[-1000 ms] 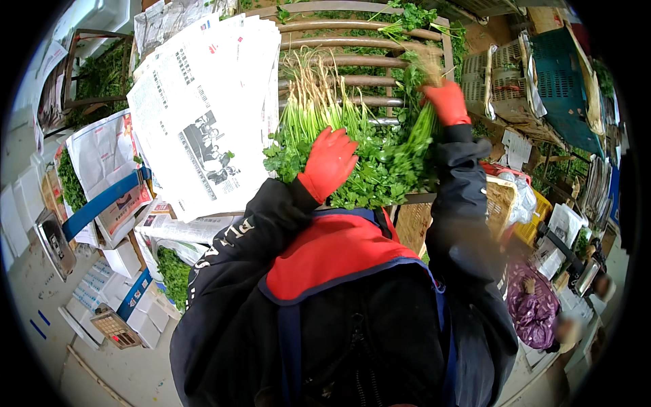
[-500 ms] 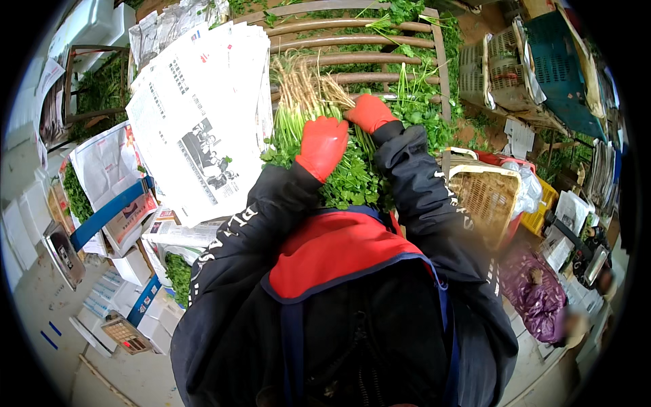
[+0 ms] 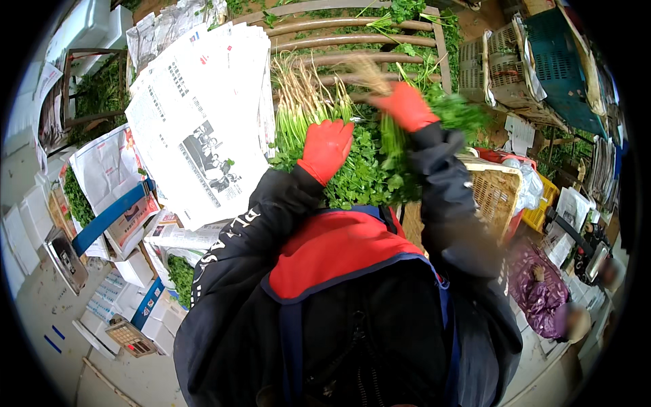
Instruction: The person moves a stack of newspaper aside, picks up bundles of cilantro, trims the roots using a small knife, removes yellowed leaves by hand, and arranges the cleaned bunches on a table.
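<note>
My left hand (image 3: 325, 150), in a red glove, rests on a pile of leafy green herbs (image 3: 356, 183) with pale stems and tan roots (image 3: 298, 85), its fingers lying over the stalks. To its right and higher, my red-gloved right hand (image 3: 407, 105) is closed on a bunch of herb stalks (image 3: 393, 142), roots blurred above the fist and leaves trailing toward the right. The pile lies on a brown slatted rack (image 3: 366, 41). Large newspaper sheets (image 3: 183, 115) lie just left of the herbs.
Stacked plastic baskets (image 3: 505, 64) stand at upper right, a tan basket (image 3: 491, 193) below them. A weighing scale (image 3: 64, 261) and wrapped greens (image 3: 78, 197) are at left. A person in a purple jacket (image 3: 542, 298) is at lower right.
My right hand came leftward beside my left hand into the pile, then moved up and right with a bunch. My left hand shifted slightly but stayed on the herbs.
</note>
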{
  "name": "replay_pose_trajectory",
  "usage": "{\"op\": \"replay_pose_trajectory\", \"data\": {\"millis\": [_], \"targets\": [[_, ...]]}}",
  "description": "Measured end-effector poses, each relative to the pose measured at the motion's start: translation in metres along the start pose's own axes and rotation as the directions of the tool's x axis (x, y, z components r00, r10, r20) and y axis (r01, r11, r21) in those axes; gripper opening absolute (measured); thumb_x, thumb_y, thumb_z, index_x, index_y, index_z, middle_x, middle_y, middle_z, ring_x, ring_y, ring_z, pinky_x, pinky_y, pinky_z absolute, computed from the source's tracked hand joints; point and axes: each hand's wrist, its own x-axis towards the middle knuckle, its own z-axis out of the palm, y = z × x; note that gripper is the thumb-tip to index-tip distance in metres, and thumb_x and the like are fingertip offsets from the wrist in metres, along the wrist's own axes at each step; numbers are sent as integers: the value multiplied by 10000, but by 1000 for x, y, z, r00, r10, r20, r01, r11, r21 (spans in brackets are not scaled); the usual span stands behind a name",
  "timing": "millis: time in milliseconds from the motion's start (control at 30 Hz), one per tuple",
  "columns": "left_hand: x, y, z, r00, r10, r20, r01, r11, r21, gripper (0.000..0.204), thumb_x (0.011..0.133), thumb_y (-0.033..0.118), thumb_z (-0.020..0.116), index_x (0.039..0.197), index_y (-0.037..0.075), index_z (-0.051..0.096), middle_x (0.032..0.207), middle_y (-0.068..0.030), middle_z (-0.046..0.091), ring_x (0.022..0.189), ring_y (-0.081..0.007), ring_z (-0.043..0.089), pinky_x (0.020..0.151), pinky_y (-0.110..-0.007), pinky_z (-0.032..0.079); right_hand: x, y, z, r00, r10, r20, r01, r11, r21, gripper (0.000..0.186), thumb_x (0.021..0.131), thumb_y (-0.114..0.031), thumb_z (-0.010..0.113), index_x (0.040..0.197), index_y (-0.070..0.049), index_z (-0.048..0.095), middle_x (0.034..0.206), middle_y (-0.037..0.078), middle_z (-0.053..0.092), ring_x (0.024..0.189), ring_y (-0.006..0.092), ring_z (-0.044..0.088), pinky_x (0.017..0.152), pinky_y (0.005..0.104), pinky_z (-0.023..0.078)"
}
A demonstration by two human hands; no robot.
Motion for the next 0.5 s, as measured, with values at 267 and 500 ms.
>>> {"op": "replay_pose_trajectory", "data": {"millis": [267, 500], "targets": [[0, 0, 2, 1000, 0, 1, 0, 1000, 17, 214, 746, 134, 635, 950, 89, 586, 827, -49, 553, 736, -239, 530, 611, -379, 394, 34, 7, 33, 998, 26, -51, -29, 998, -55, 319, 741, -303, 622, 888, -25, 675, 844, 233, 641, 818, 399, 618, 753, 458, 495], [-2, 0, 3, 1000, 1, 4, -1, 1000, -9, 230, 748, 132, 635, 968, 88, 584, 854, -49, 558, 753, -240, 529, 632, -376, 395, 17, 22, 3, 878, -5, -478, -66, 989, -133, 430, 774, -410, 640, 1037, -70, 635, 891, 202, 653, 812, 388, 621, 715, 457, 493]]}}
